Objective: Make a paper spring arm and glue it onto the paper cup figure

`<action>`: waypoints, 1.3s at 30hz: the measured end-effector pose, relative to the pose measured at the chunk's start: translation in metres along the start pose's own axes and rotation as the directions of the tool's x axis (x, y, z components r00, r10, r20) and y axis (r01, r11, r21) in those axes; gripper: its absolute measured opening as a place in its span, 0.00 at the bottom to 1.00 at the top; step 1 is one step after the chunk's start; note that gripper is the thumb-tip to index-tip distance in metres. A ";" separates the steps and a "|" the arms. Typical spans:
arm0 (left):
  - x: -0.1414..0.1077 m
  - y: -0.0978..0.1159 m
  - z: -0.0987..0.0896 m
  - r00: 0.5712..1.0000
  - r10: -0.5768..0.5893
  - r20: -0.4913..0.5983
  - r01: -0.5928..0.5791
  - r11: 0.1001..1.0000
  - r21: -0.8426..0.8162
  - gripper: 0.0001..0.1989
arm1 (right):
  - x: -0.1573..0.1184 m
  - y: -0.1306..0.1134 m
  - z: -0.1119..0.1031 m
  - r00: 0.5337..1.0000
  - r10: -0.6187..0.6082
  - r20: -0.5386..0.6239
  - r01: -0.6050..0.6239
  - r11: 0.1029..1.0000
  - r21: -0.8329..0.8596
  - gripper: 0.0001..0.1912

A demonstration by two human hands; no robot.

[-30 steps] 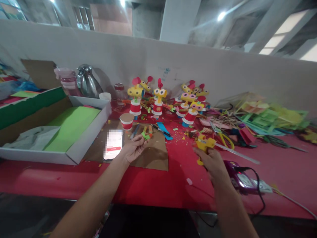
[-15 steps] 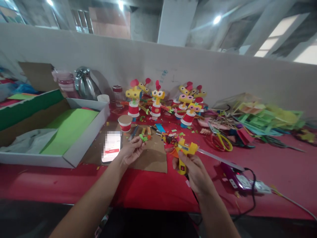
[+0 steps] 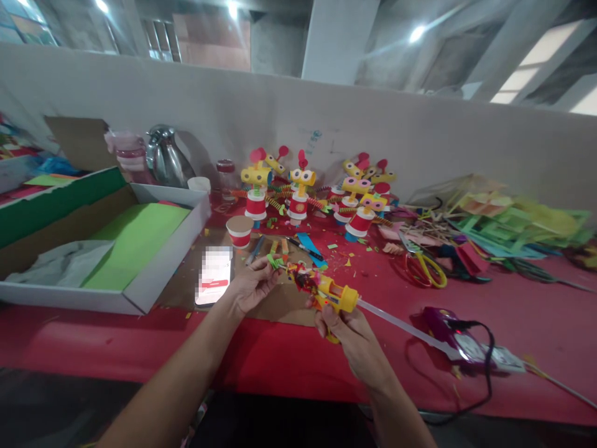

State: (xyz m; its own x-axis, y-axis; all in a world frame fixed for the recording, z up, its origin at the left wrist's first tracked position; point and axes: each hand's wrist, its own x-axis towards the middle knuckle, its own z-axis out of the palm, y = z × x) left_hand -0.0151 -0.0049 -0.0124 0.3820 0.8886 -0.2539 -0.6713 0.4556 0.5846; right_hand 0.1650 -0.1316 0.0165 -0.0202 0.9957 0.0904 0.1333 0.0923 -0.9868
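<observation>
My left hand (image 3: 255,283) pinches a small green paper piece (image 3: 275,262) above the brown cardboard sheet (image 3: 284,311). In my right hand (image 3: 347,330) is a yellow glue gun (image 3: 336,296), its grip wrapped by my fingers. The gun's nozzle, crusted with colourful scraps, points left and lies at or very near the green piece; I cannot tell whether they touch. From the rear of the gun a long clear glue stick (image 3: 405,325) sticks out. Beyond my left hand stands a red and white paper cup (image 3: 239,232). Folded orange and green paper strips lie just behind the green piece.
Several cup figures (image 3: 301,193) with yellow heads stand along the wall. A phone (image 3: 213,277) and a white box (image 3: 168,249) lie left. To the right are yellow-handled scissors (image 3: 431,270), a purple power socket (image 3: 459,339) with a black cord, and heaped paper pieces (image 3: 513,218).
My right hand has brought the glue gun left and tilted it, so its nozzle is now at the green piece. My left hand still pinches that piece. The view has shifted slightly.
</observation>
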 end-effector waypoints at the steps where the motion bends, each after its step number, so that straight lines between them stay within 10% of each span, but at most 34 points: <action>1: 0.000 0.000 0.001 1.000 0.002 -0.006 -0.002 1.000 0.007 0.13 | 0.000 0.001 0.001 1.000 0.008 -0.003 -0.008 1.000 -0.003 0.23; 39: -0.004 -0.001 0.000 0.992 0.054 0.111 -0.056 0.998 0.015 0.18 | -0.004 -0.005 0.016 0.891 -0.453 0.029 0.360 0.666 -0.653 0.16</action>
State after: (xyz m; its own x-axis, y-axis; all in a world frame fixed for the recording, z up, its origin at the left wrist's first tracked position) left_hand -0.0159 -0.0089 -0.0116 0.4130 0.9007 -0.1345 -0.6820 0.4038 0.6097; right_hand 0.1487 -0.1357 0.0187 -0.1071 0.8452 0.5236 0.7285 0.4251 -0.5372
